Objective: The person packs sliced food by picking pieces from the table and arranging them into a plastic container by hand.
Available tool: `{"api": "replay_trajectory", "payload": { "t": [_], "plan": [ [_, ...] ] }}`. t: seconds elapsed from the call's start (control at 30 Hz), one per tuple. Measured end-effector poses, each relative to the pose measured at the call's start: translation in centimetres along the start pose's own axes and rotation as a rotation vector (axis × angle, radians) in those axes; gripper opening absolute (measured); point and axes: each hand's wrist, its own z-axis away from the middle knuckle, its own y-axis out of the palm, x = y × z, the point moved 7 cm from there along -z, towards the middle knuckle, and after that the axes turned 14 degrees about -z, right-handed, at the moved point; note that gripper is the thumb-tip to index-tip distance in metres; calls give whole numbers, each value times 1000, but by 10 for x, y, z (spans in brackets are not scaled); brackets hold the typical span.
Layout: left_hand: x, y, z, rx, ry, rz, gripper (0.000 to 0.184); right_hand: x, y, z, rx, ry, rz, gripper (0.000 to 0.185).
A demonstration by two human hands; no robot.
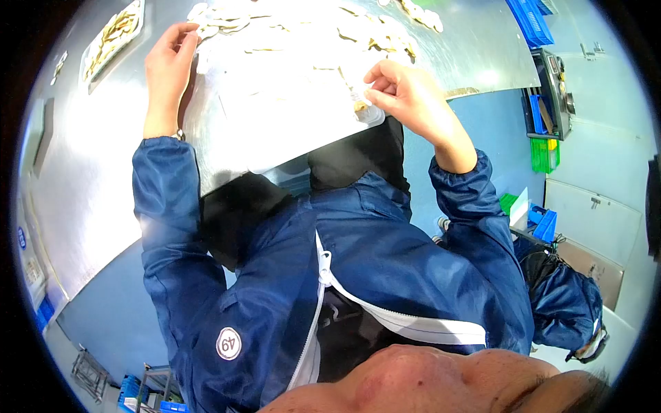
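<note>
My left hand (171, 58) is over the metal table, its thumb and fingers drawn together at the edge of a spread of pale, flat, slice-like pieces (231, 24). Whether a piece is between its fingertips cannot be made out in the glare. My right hand (406, 93) hovers by the table's near edge, fingers curled and thumb close to them. Any small thing in that hand is hidden. Just below its thumb lies a clear plastic tray (373, 120), with a yellowish-brown piece (360, 107) at its corner. Bright light washes out the surface between my hands.
A white tray (88, 77) filled with similar slices lies at the far left of the metal table (89, 179). More pieces (423, 15) are at the back. To the right are blue crates (530, 24), a green crate (544, 157) and a person's dark-blue clothing (568, 303).
</note>
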Motion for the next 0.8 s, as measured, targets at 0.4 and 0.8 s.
{"api": "replay_trajectory", "payload": {
  "t": [0.4,0.8],
  "plan": [
    [-12,-1,4,39,-18,-20,24,17,8,-1,-43,-5,278,17],
    [-11,3,2,72,-3,-45,23,8,18,-6,-29,-97,289,16]
  ]
}}
